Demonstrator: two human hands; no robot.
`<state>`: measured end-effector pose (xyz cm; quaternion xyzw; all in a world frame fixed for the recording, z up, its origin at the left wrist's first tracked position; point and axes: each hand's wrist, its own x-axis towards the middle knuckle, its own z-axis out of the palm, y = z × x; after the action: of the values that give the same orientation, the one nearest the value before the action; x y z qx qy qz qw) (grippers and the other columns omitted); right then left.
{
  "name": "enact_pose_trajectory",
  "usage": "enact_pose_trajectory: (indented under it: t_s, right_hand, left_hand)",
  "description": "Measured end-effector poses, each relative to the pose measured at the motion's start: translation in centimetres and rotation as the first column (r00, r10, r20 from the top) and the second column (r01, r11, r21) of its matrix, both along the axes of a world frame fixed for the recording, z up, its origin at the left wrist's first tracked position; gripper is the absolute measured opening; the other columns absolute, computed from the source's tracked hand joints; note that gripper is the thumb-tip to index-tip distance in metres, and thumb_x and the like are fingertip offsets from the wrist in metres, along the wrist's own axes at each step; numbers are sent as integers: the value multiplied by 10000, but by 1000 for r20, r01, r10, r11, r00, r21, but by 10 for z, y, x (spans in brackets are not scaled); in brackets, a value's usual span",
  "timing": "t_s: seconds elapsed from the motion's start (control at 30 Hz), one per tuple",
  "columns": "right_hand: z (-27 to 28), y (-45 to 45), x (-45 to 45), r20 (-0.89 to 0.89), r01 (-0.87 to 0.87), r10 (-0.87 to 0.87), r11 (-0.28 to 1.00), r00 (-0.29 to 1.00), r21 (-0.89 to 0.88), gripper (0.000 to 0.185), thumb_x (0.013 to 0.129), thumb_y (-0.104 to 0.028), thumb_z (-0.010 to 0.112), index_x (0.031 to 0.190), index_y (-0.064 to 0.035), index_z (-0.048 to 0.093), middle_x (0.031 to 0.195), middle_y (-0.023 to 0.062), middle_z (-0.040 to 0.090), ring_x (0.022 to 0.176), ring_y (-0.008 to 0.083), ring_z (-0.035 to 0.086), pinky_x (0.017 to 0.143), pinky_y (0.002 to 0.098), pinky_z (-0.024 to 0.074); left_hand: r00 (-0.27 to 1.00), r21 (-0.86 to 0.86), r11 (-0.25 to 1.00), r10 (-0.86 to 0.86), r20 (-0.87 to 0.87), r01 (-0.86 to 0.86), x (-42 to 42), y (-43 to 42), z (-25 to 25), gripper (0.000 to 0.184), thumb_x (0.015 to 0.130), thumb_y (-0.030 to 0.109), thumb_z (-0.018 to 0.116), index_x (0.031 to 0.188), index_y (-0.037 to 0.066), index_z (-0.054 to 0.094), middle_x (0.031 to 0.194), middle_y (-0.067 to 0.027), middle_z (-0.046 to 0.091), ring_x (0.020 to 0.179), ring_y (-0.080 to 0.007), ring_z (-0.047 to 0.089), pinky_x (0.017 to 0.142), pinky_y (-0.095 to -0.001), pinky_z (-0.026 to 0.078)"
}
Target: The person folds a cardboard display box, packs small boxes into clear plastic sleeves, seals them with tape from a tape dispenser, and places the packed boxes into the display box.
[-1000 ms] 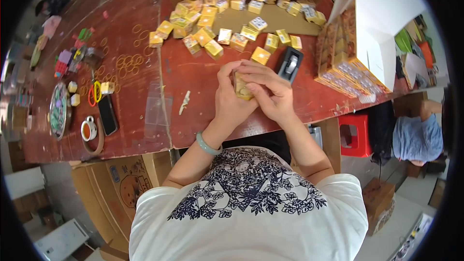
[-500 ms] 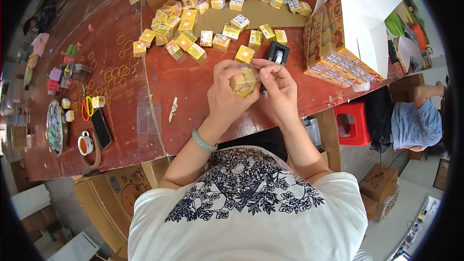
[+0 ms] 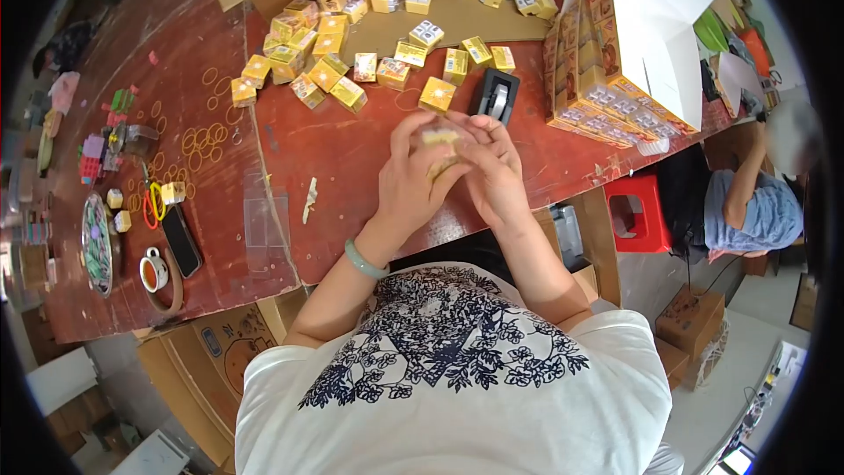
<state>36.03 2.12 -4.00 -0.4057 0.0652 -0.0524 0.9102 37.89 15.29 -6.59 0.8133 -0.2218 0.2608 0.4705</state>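
Both hands are closed around a small yellow box, which is blurred and partly covered by the fingers. My left hand wraps its left side and underside, with a pale green bangle on the wrist. From the other side, my right hand grips it with thumb and bent fingers. Just beyond the fingertips lies another yellow box, with a black tape dispenser to its right. Several more yellow boxes are scattered across the red table.
An open cardboard carton full of small boxes stands at the back. On the right is a tall display box of packed rows. Rubber bands, scissors, a phone and a cup lie left. Another person sits far right.
The held box has turned in the hands and is more covered. My right hand has shifted left, its fingers now over the box. The other person's arm has risen.
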Motion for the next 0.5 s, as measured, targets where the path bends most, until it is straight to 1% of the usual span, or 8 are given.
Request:
enact_pose_trajectory:
  t_s: [0.1,0.13,0.2,0.27,0.3,0.43,0.47,0.5]
  right_hand:
    - [-10,-11,-11,71,181,-170,962,983,-202,101,949,-41,618,1043,-12,597,1277,161,590,1109,192,569,965,286,450]
    - [-20,-19,-11,70,188,-177,960,982,-206,101,949,-41,618,1043,-12,597,1277,161,590,1109,192,569,965,286,450]
    - [-51,-49,-6,42,239,-247,861,968,-449,129,945,-69,633,1056,-10,607,1310,153,552,1138,204,557,962,284,444]
    - [-74,-69,-7,23,260,-326,705,945,-660,160,941,-96,649,1070,-7,617,1343,145,515,1167,216,545,959,282,439]
    - [-73,-71,-5,24,263,-330,704,944,-660,160,941,-96,649,1070,-7,617,1343,145,515,1167,216,545,959,282,439]
    - [-73,-66,4,-204,25,-188,791,961,-611,185,933,-150,678,999,23,680,1380,153,476,1167,215,532,944,272,428]
    - [-74,-66,3,-209,24,-189,793,960,-609,185,933,-150,678,999,23,680,1380,153,476,1167,215,532,944,272,428]
    - [-74,-69,2,-212,10,-180,784,961,-621,185,931,-154,683,980,25,691,1388,157,470,1171,217,529,947,273,427]
  left_hand:
    - [979,159,967,-203,1,201,-5,5,-12,285,844,229,723,1035,126,538,1357,-103,536,941,-286,661,718,-354,557]
    - [978,156,966,-210,-1,208,-2,5,-12,285,844,229,723,1035,126,538,1357,-103,536,941,-286,661,718,-354,557]
    - [931,185,921,-306,-199,342,10,4,-14,215,869,238,690,1001,129,559,1405,-105,511,960,-289,662,749,-350,551]
    - [834,189,856,-380,-401,481,12,4,-15,156,895,248,657,967,133,580,1452,-106,485,978,-292,664,780,-346,545]
    - [832,189,854,-384,-400,484,11,1,-14,156,895,248,657,967,133,580,1452,-106,485,978,-292,664,780,-346,545]
    - [828,266,805,-424,-367,530,-8,-16,-10,135,899,224,645,996,151,587,1530,-103,412,917,-264,650,751,-293,531]
    - [826,266,803,-424,-372,533,-14,-17,-12,135,899,224,645,996,151,587,1530,-103,412,917,-264,650,751,-293,531]
    - [867,341,810,-369,-335,477,-21,-19,-15,140,889,222,651,991,150,587,1535,-108,406,879,-260,639,717,-294,529]
